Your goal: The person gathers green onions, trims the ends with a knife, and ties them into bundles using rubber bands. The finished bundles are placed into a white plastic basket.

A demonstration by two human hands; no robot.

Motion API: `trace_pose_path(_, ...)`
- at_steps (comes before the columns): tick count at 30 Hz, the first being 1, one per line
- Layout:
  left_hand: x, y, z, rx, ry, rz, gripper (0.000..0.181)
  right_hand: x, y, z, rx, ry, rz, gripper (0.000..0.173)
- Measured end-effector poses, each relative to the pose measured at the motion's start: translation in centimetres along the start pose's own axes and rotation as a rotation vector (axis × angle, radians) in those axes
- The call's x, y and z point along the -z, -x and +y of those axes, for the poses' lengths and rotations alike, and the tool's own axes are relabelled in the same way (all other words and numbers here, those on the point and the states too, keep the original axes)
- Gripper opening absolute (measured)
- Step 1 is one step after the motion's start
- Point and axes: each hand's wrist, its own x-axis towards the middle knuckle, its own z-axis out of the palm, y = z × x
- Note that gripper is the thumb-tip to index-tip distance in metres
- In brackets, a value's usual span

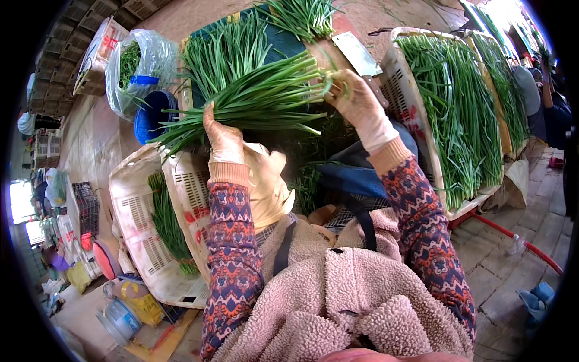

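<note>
A loose bunch of green garlic chives (267, 88) lies sideways across my left hand (222, 135), whose thumb is up against the leaves; the fingers are hidden beneath. At the pale stem ends, my right hand (357, 102) has its fingertips together on thin stem bits. More chives (226, 54) rest on the work board (286, 44) behind the bunch, and another pile (305, 18) lies at its far edge. A cleaver (359, 54) with a wooden handle lies just beyond my right hand.
A white crate (434, 135) full of chives stands at the right. At the left are a white crate (135, 212) with a tied chive bundle (169, 221), a blue bucket (154, 113) and a clear plastic bag (160, 54) of greens. Another person (554, 111) is at the far right.
</note>
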Motion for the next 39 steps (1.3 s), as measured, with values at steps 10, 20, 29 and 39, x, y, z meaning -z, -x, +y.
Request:
trace_pose_path(10,0.3,0.1,0.3,-0.029,-0.041,-0.073,0.026,-0.8,0.8,-2.1,-0.137,0.777,0.061,0.037)
trace_pose_path(20,-1.1,1.2,1.0,-0.016,0.106,-0.128,0.025,-0.6,3.7,4.1,0.032,0.627,-0.087,0.031)
trace_pose_path(29,-0.5,0.9,1.0,-0.072,0.136,-0.242,0.031,0.4,4.9,1.0,0.025,0.553,-0.01,0.034)
trace_pose_path(39,-4.4,2.7,2.7,0.039,-0.006,-0.65,0.056,0.2,3.9,0.5,0.1,0.335,-0.188,0.029)
